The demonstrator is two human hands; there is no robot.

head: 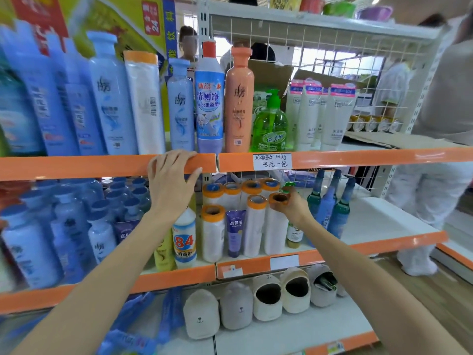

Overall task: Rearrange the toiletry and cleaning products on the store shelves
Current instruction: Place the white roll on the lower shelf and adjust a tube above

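Roll in hand: we see a white roll with orange-rimmed core (276, 221) standing upright on mid shelf, front row, rightmost of the roll group.
R hand: our right hand (291, 204) grasps the roll's top end, fingers curled round the rim; arm reaches in from lower right.
L hand: our left hand (172, 180) lies over the orange edge strip of upper shelf (76, 166), fingers hooked over its top, thumb below; holds no product.
Neighbour rolls: more orange-capped rolls (212, 231) beside and behind, all upright; purple tube (235, 233) stands between two front rolls.
Left of rolls: "84" bottle (184, 239), white w/ blue-yellow label, just beside the leftmost front roll.
Right of rolls: blue-green slim bottles (332, 206), near our R wrist.
Upper shelf: blue shampoo btls (112, 98), toilet cleaner btl w/ red cap (209, 98), peach bottle (239, 101), green pump bottle (271, 124), white facial tubes (320, 114).
Tag: handwritten price label (272, 160) on the strip.
Bottom shelf: grey and cream slippers (256, 301).
Bkgd: person in white (422, 175) at right, blurred.
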